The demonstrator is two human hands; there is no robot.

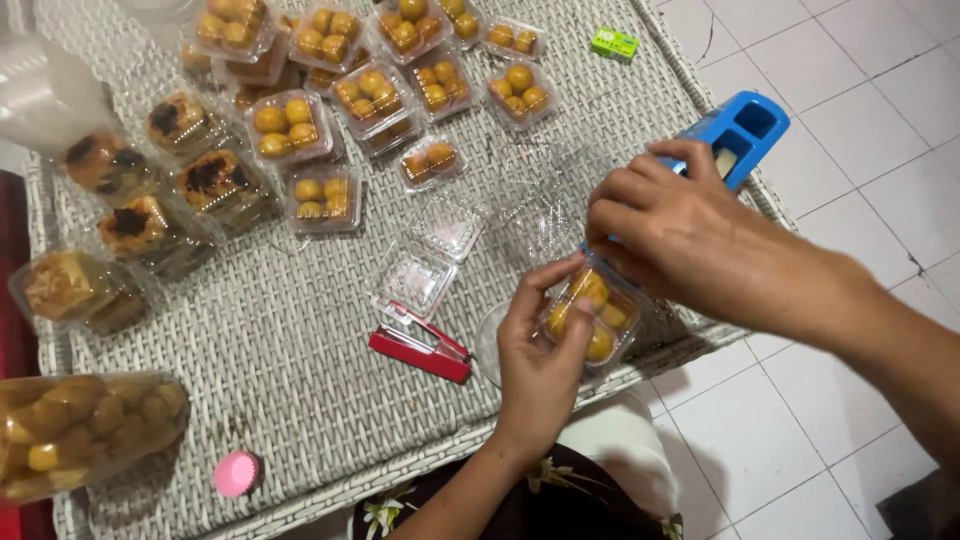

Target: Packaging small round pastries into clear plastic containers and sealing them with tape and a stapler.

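My left hand (pixel 540 360) grips a small clear plastic box (pixel 592 312) filled with round yellow pastries, held over the table's near edge. My right hand (pixel 680 235) presses down on that box's lid from above, fingers curled on its far side. A blue tape dispenser (pixel 745 130) lies just behind my right hand. A red stapler (pixel 420 347) rests on the white wicker table (pixel 290 340) left of my left hand. An open empty clear box (pixel 425 260) lies behind the stapler.
Several closed boxes of yellow pastries (pixel 290 125) fill the table's far side, with darker-topped cakes (pixel 215 180) at the left. A large clear jar of pastries (pixel 80 430) lies at the near left beside a pink lid (pixel 236 473). A small green box (pixel 614 43) sits far right. White floor tiles lie to the right.
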